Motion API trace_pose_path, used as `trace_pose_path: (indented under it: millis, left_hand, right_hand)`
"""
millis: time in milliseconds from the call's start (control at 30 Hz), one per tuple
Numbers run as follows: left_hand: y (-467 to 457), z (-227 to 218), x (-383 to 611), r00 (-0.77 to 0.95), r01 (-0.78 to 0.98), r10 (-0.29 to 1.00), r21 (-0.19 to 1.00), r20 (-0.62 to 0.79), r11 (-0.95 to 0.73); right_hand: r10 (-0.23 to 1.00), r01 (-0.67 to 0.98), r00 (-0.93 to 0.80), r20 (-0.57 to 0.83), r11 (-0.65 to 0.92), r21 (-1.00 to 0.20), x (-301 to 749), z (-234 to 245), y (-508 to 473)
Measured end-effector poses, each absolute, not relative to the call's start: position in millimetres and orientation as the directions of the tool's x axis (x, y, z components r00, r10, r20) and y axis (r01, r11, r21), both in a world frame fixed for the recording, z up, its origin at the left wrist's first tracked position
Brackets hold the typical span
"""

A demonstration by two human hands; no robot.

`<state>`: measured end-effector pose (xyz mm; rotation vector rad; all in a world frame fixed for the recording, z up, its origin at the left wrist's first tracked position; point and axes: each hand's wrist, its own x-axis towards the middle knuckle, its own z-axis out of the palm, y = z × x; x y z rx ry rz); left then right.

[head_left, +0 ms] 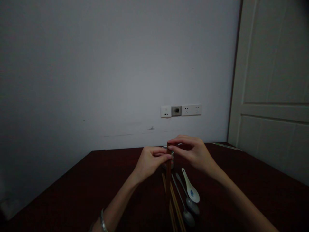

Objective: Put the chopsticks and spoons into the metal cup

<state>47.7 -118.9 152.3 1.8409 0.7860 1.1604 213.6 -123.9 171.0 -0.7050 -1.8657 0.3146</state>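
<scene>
Brown wooden chopsticks [168,178] stand upright over the table, seemingly a small bundle whose number I cannot tell. My left hand [152,161] pinches them a little below the top. Higher up, my right hand [190,150] has thumb and fingertips closed on their upper end. Behind the hands is a pale cup [172,163], mostly hidden. Below lie lighter loose chopsticks [177,207]. To their right are two metal spoons, a nearer one [188,218] and another [193,207], and a white ceramic spoon [191,191] with a blue mark.
The dark red table [96,183] meets a pale wall [108,64] at its back edge. Low on that wall are sockets [191,110] and a switch plate [176,111]. A white panelled door [272,80] stands at the right. A flat strip [227,146] lies at the back right.
</scene>
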Motion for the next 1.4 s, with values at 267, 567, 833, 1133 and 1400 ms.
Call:
trace_pose_path:
  millis: [267,567,833,1133,1400]
  left_hand:
    - [-105,152,40,0.328,0.042,0.872,0.917,0.362,-0.397]
    - [-92,150,35,0.231,-0.04,0.914,0.942,0.333,-0.333]
    - [-92,148,38,0.192,-0.069,0.925,0.945,0.328,-0.321]
    - [-88,142,40,0.198,-0.07,0.918,0.94,0.342,-0.335]
    - [-88,142,37,0.276,-0.039,0.911,0.951,0.305,-0.307]
  right_hand:
    - [0.804,0.187,-0.084,0.589,0.593,-0.783,208,159,-111]
    - [0.865,-0.141,-0.489,0.114,0.051,-0.989,191,105,-115]
    - [0.931,-0.114,-0.334,0.146,0.114,-0.987,182,99,-121]
    - [0.951,-0.106,-0.28,0.131,0.105,-0.989,178,97,-119]
    - [0.945,-0.158,-0.311,0.106,0.058,-0.986,181,94,-117]
